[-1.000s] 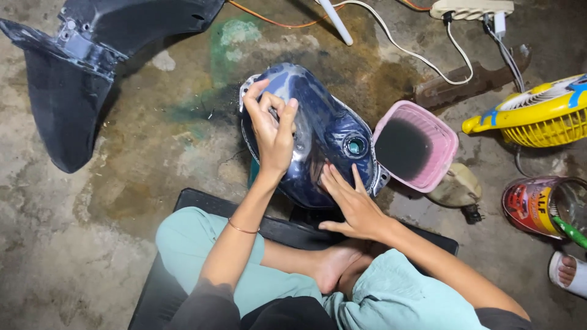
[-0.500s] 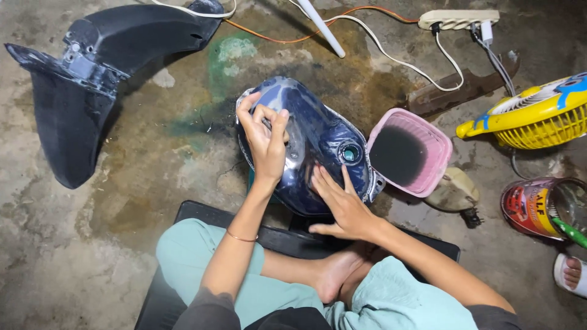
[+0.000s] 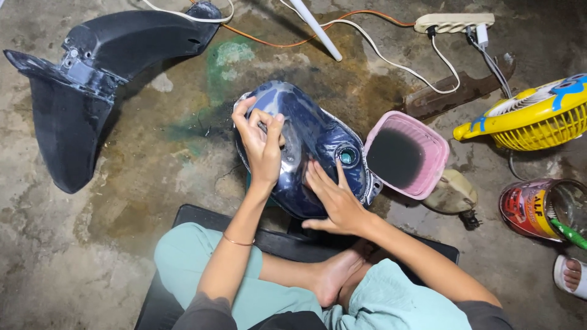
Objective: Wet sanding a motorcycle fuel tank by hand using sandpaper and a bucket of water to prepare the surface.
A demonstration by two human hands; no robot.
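L hand (image 3: 262, 142) grip curled narrow, pressing something unclear on dark blue tank (image 3: 318, 137); slid slightly nearer vs earlier. R hand (image 3: 333, 198) flat, fingers spread, steadying tank beside filler hole (image 3: 348, 156).

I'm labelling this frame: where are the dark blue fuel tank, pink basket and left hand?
dark blue fuel tank (image 3: 318, 137), head view, glossy top.
pink basket (image 3: 435, 148), head view, right rim.
left hand (image 3: 262, 146), head view, back of hand.
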